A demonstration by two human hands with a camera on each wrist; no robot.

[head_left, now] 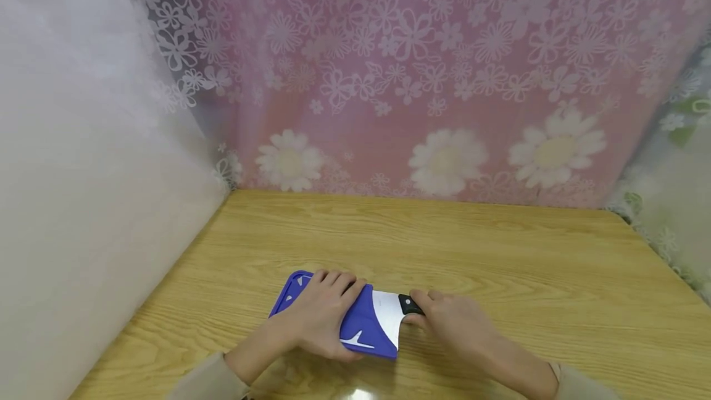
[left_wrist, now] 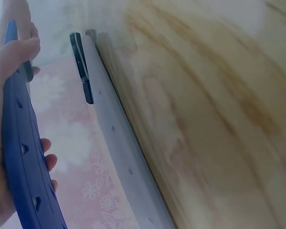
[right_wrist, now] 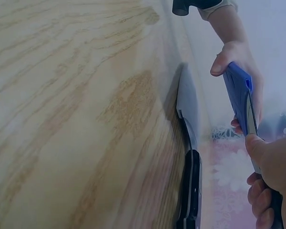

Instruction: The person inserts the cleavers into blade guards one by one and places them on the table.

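Note:
A cleaver (head_left: 387,312) sits mostly inside a blue-purple blade cover (head_left: 360,313), with a curved strip of bright blade showing at the right. My left hand (head_left: 322,313) grips the cover, fingers over the far edge and thumb at the near edge. My right hand (head_left: 452,321) grips the black handle (head_left: 408,304), its thumb close to the blade. In the right wrist view the cover (right_wrist: 237,90) stands edge-on, apart from the tabletop. Below it, a pale, long shape with a black handle (right_wrist: 194,186) shows along the table; I cannot tell whether it is another knife or a reflection.
A wood-grain table (head_left: 444,233) spreads under both hands. A pink flowered curtain (head_left: 416,79) hangs behind it, with a white wall (head_left: 100,141) at the left and a pale flowered sheet (head_left: 666,171) at the right. A black device (right_wrist: 195,5) sits on the left wrist.

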